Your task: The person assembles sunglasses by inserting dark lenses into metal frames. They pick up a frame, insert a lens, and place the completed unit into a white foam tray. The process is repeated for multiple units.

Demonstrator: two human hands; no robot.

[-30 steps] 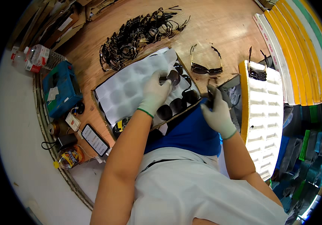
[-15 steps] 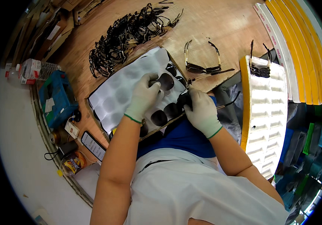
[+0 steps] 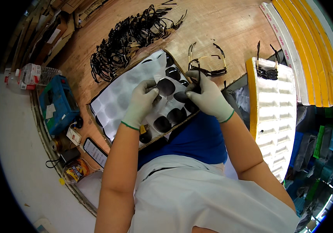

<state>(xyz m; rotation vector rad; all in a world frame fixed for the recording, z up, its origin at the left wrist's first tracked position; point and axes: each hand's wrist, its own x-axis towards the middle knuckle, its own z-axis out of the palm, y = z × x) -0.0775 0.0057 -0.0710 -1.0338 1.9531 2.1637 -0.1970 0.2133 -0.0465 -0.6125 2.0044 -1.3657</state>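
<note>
Seating lenses in white tray (image 3: 114, 103) — my left hand (image 3: 143, 103) pinches a dark lens (image 3: 165, 86); right hand (image 3: 207, 97) grip closed on another lens (image 3: 180, 97). Next, I judge: careful alignment.

Both hands gloved: left hand (image 3: 142, 103) & right hand (image 3: 209, 97) are covered by thin pale knit gloves w/ green-edged cuffs at the wrists. Forearms are left bare, no sleeves seen. A white apron-like garment is worn over the torso, w/ blue fabric seen below it at the lap.
</note>
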